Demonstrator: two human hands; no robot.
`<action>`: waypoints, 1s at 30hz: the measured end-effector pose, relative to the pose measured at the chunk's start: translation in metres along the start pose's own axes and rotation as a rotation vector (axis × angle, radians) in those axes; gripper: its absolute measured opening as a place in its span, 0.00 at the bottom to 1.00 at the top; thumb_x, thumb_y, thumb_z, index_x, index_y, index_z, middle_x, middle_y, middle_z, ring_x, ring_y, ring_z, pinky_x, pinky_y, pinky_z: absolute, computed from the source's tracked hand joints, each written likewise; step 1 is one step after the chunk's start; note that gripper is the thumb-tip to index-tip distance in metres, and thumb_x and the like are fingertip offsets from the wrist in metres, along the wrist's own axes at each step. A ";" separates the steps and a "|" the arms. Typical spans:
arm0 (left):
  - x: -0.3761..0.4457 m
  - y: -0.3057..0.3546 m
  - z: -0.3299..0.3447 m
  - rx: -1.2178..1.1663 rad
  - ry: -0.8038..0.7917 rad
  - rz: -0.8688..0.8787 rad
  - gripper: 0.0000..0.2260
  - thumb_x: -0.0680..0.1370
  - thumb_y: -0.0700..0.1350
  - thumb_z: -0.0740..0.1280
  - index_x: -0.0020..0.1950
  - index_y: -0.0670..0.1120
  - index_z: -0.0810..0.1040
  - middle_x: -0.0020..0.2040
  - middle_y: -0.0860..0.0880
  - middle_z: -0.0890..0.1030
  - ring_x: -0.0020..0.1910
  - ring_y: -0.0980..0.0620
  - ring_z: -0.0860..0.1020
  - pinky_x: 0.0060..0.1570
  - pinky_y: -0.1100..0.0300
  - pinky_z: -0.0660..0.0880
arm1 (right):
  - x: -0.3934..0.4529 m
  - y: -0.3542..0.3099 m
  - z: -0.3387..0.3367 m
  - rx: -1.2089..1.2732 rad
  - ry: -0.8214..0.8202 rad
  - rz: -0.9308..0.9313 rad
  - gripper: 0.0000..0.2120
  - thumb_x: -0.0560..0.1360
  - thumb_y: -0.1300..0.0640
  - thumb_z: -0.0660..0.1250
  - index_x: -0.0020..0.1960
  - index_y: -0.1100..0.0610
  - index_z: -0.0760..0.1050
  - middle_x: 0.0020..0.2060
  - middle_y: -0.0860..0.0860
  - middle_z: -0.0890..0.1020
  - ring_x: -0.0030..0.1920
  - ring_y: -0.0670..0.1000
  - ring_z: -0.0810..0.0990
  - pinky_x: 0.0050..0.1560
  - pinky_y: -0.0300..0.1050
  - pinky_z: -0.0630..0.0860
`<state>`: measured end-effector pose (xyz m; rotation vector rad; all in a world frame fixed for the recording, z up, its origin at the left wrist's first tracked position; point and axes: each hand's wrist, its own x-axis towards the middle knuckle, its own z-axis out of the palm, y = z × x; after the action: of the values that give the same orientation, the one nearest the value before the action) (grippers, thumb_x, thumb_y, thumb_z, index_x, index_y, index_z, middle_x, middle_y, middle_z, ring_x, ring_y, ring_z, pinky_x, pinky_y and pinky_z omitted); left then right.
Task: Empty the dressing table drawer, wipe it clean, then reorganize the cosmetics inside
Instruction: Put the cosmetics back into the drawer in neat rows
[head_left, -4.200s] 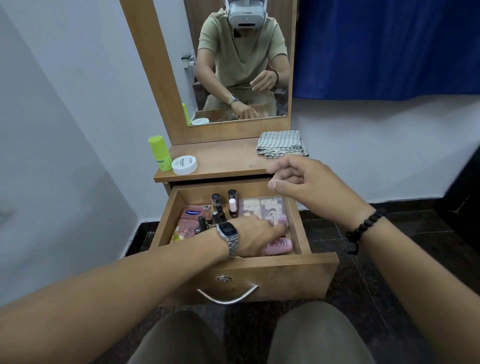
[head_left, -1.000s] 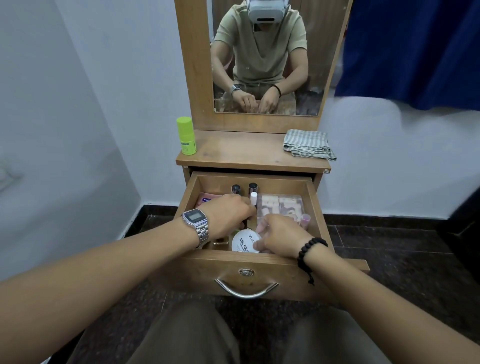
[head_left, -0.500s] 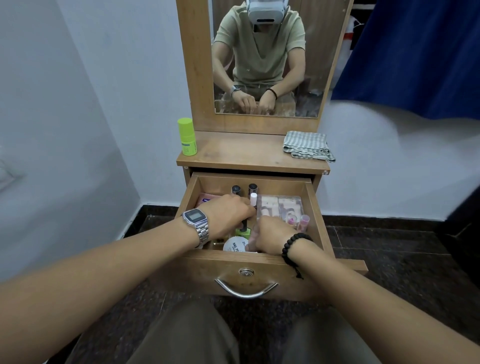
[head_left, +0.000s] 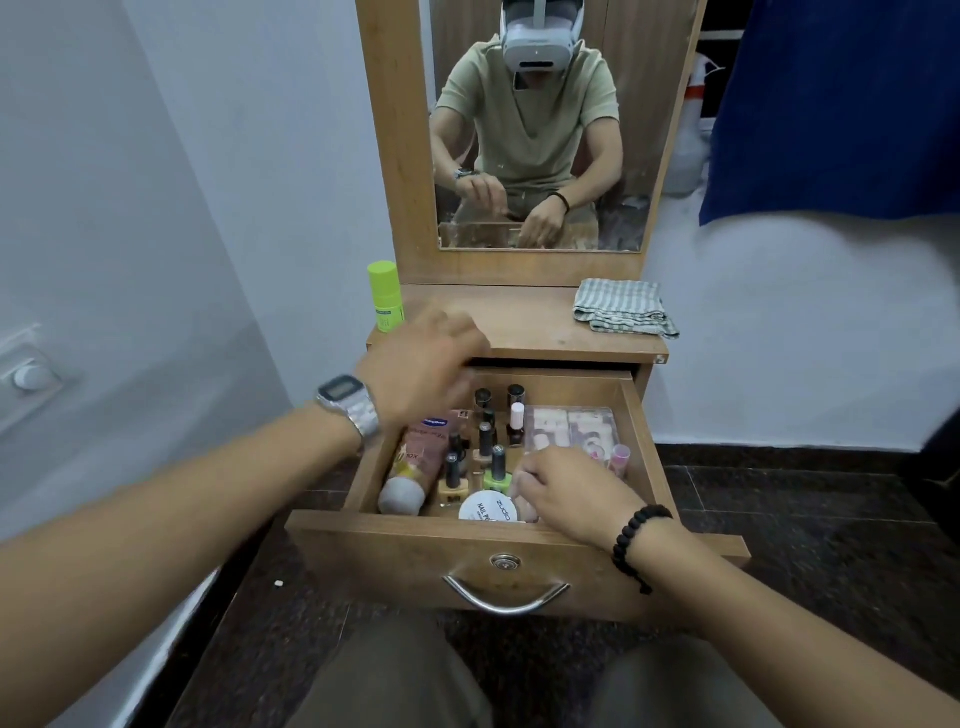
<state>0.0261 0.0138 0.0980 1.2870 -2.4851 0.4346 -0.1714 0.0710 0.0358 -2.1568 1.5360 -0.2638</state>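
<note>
Left hand (head_left: 421, 364) has lifted out of the drawer (head_left: 498, 551) and now hovers over its back-left corner, blurry, so can't tell what its grip is doing. Inside the drawer: pink tube (head_left: 415, 467) at left, nail polish bottles (head_left: 485, 441) mid, white round tin (head_left: 488, 510) up front. Right hand (head_left: 566, 491) sits beside the tin, fingers curled onto it. Checked cloth (head_left: 623, 312) lies on the tabletop (head_left: 519, 325) behind the drawer.

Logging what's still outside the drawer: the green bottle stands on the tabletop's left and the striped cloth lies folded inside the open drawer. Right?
Not quite. In the head view the striped cloth lies folded on the tabletop's right side, not inside the open drawer. The green bottle does stand on the left.
</note>
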 end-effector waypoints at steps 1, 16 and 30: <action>0.007 -0.014 -0.006 0.014 0.067 -0.060 0.14 0.75 0.45 0.65 0.61 0.48 0.76 0.60 0.48 0.76 0.58 0.44 0.73 0.51 0.50 0.72 | -0.005 0.000 -0.002 0.003 0.032 -0.034 0.17 0.78 0.54 0.55 0.44 0.60 0.79 0.35 0.54 0.84 0.37 0.55 0.82 0.43 0.52 0.80; 0.039 -0.097 -0.004 -0.068 -0.076 -0.561 0.23 0.73 0.41 0.70 0.67 0.45 0.72 0.65 0.41 0.68 0.58 0.38 0.74 0.55 0.48 0.72 | -0.046 0.022 -0.035 0.204 0.195 -0.122 0.14 0.80 0.48 0.59 0.45 0.54 0.79 0.35 0.48 0.83 0.35 0.46 0.82 0.41 0.47 0.80; 0.050 0.006 -0.044 -0.322 -0.122 -0.219 0.20 0.70 0.50 0.75 0.59 0.52 0.73 0.55 0.53 0.79 0.50 0.51 0.78 0.48 0.55 0.75 | -0.049 0.025 -0.071 0.437 0.355 -0.071 0.10 0.80 0.54 0.62 0.44 0.53 0.80 0.35 0.50 0.84 0.31 0.47 0.83 0.36 0.56 0.82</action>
<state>-0.0008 -0.0016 0.1569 1.4605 -2.3473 -0.0966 -0.2394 0.0906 0.0914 -1.8808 1.4132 -0.9558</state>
